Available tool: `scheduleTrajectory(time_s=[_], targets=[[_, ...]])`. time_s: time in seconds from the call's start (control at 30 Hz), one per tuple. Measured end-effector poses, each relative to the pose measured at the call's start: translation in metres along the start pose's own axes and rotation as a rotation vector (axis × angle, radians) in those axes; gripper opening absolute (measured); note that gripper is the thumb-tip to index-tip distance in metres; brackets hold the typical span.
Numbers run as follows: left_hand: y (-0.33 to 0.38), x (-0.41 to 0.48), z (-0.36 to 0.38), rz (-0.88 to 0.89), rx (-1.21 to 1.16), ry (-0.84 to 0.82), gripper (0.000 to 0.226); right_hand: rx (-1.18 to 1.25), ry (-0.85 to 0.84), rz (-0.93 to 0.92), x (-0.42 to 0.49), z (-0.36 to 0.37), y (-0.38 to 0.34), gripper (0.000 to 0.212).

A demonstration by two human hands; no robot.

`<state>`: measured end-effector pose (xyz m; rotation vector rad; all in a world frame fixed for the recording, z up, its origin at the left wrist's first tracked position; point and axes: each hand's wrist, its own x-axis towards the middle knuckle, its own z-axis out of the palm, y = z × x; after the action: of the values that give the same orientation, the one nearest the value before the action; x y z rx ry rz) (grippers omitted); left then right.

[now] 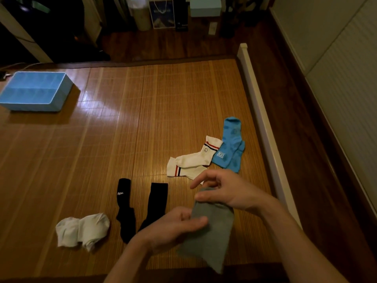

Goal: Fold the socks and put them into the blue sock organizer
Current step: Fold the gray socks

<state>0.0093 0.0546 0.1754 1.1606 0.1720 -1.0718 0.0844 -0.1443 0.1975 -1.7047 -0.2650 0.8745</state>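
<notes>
Holding a grey sock (210,231) in both hands over a slatted bamboo mat (142,119), lower centre of the frame.

Pinching its left edge with the left hand (173,227), thumb on top and fingers curled under; gripping its top end with the right hand (222,190), thumb pressed to the cloth, index finger raised and apart from the rest. Soft plain knit, long and limp, trailing toward the bottom edge. Left of it, flat on the glossy slats: two black socks (126,209), then a crumpled white bundle (81,229). Above the right hand: striped white socks (193,160) overlapping bright blue socks (230,146), beside the mat's right edge and a pale rail (257,103). Upper left, well apart: the blue organizer (34,92), boxy, soft-walled, split into square cells, with bare mat between it and the hands.
</notes>
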Motion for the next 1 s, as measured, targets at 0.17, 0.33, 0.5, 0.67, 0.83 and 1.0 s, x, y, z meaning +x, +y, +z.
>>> scheduleTrajectory(time_s=[0.17,0.33,0.5,0.67,0.83,1.0], targets=[[-0.001,0.011,0.002,0.063,-0.038,0.152,0.05,0.158,0.357,-0.056,0.004,0.004,0.01,0.018],[-0.001,0.014,0.001,0.151,-0.172,0.207,0.044,0.169,0.361,0.002,-0.013,0.005,0.025,0.039],[0.003,0.015,0.003,0.19,-0.163,0.207,0.044,0.162,0.391,0.056,-0.013,0.014,0.032,0.029],[0.008,0.014,0.004,0.167,-0.171,0.207,0.035,0.185,0.499,-0.046,-0.012,0.019,0.032,0.025],[0.012,0.013,0.005,0.178,-0.187,0.218,0.033,0.359,0.478,-0.02,-0.012,0.022,0.032,0.026],[0.015,0.013,0.005,0.168,-0.196,0.24,0.031,0.324,0.528,-0.093,-0.014,0.021,0.033,0.028]])
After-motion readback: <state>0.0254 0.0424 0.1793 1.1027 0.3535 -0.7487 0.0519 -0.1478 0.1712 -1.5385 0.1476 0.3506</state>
